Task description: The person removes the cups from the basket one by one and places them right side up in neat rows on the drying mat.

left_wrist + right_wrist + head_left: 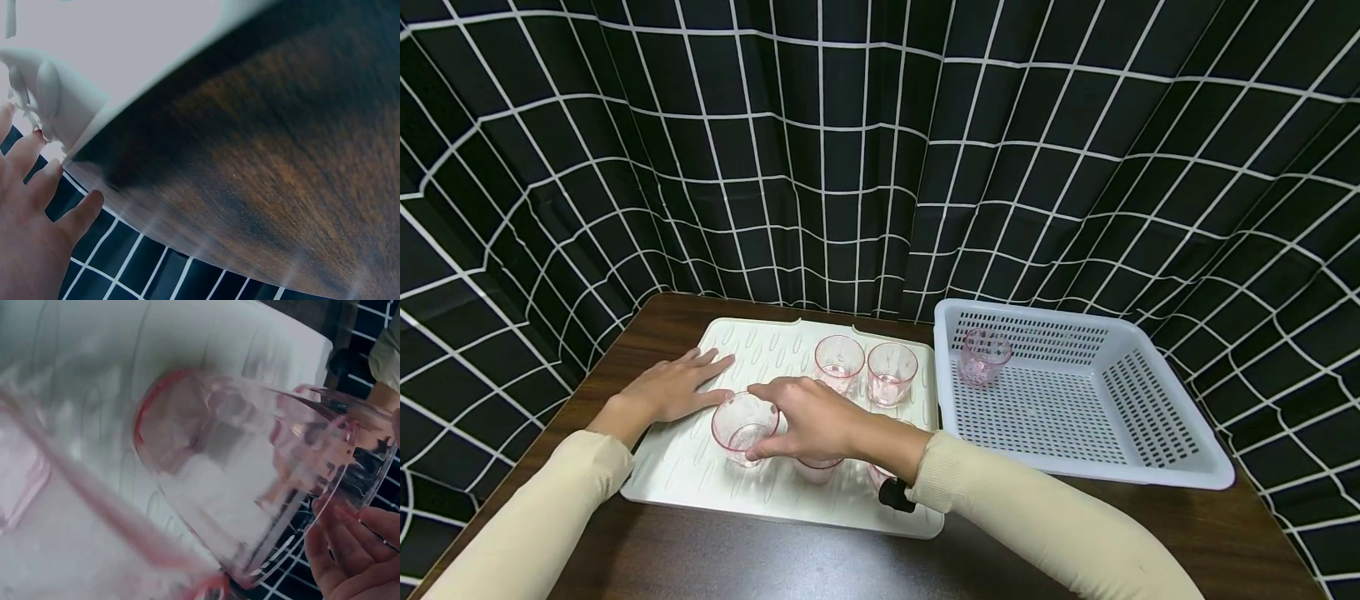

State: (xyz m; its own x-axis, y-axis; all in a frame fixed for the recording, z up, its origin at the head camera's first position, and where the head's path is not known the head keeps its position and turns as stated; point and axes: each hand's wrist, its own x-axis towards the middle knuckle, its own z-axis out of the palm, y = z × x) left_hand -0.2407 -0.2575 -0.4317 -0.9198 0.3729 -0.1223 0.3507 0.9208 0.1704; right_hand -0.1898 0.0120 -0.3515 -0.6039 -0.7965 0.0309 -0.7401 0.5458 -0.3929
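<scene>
A clear pink-tinted glass stands toward the left part of the white draining tray. My right hand grips it with thumb and fingers at its right side. The right wrist view shows that glass close up, fingers against its rim. My left hand lies with spread, straight fingers on the tray's left edge, its thumb near the held glass's rim; whether they touch, I cannot tell. Two like glasses, one beside another, stand behind. Nearer glasses are partly hidden under my right arm.
To the right of the tray sits a white slotted plastic basket, with one pink glass in its back left corner. Both rest on a dark wooden table. A black curtain with white grid lines hangs behind and at the sides.
</scene>
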